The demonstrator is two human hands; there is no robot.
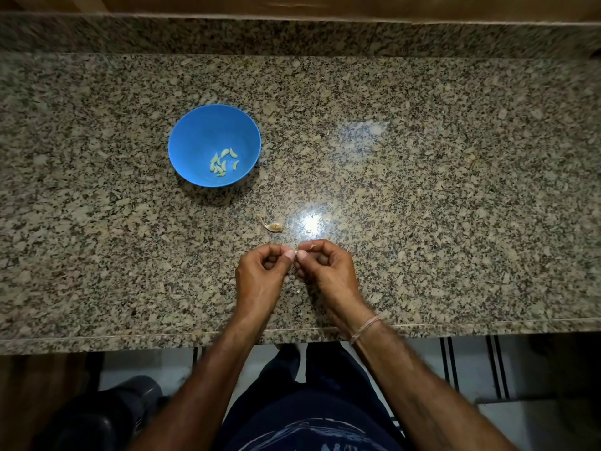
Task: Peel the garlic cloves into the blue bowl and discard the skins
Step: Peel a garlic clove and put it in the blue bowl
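Observation:
A blue bowl (195, 141) stands on the granite counter at the left, with several peeled garlic cloves (223, 162) lying in its bottom. Close to the front edge, my left hand (261, 271) and my right hand (327, 271) meet thumb to thumb. Together they pinch a small garlic clove (296, 253), which is mostly hidden by the fingertips. A scrap of dry garlic skin (272, 224) lies on the counter just beyond my hands.
The speckled granite counter (422, 190) runs wide to both sides, with a raised ledge along the back. A bright light glare sits right of the skin scrap. Below the front edge are a tiled floor and a dark bin (107, 415) at lower left.

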